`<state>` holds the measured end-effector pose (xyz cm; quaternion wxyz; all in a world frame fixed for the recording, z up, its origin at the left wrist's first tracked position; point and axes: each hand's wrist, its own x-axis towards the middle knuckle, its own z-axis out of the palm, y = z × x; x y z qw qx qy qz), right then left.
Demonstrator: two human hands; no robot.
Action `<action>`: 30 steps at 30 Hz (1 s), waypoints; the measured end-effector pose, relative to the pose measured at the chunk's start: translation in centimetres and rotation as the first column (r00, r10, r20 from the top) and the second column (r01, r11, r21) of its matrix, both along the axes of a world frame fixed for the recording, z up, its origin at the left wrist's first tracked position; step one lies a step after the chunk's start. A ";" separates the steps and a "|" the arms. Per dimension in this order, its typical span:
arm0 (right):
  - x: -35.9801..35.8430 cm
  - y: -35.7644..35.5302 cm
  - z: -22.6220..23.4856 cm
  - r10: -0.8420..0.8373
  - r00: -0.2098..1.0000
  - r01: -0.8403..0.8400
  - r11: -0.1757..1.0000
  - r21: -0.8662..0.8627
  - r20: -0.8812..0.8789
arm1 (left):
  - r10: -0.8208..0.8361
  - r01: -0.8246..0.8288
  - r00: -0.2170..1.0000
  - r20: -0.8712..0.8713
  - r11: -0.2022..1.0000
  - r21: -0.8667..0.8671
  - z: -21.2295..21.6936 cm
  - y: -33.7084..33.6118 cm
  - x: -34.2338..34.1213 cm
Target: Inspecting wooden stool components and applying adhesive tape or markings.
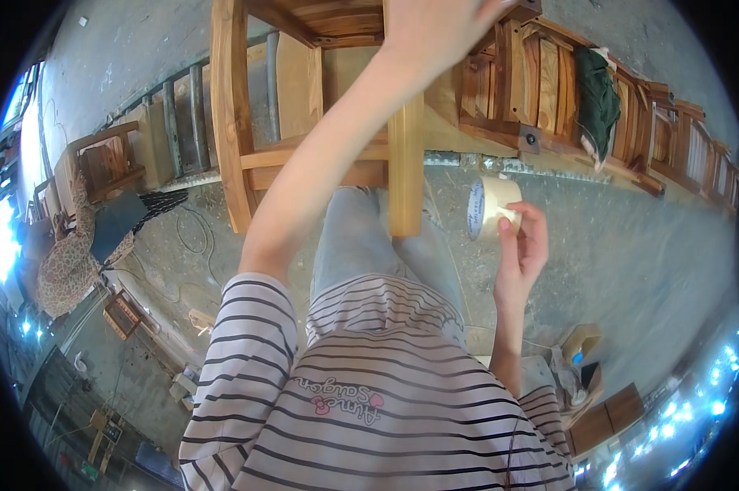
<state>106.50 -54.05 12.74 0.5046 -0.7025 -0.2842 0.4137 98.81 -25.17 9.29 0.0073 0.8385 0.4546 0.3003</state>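
Observation:
My right hand (523, 245) pinches a roll of cream masking tape (500, 204) between thumb and fingers, held out right of my legs. The roll's printed inner ring faces left. My left arm reaches up across a brown wooden furniture frame (232, 114) with square legs and crossbars, standing right in front of me. At the top edge, my left hand (431, 33) is over the frame's upper right part. Its fingers are mostly cut off by the picture's edge, so whether they grip the wood cannot be seen.
A row of similar wooden pieces (541, 74) runs off to the right, with a dark green cloth (596, 102) draped over it. Behind the frame lies a metal rack (197, 114). At left, a leopard-print cloth (66, 274) hangs beside another wooden piece (107, 164). A cable (193, 229) coils on the floor.

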 end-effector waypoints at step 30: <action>-22.3 -10.7 0.0 0.366 0.911 -0.367 0.930 0.035 -0.191 | 0.066 0.557 0.711 0.700 0.554 -0.619 0.6 -31.8 -29.2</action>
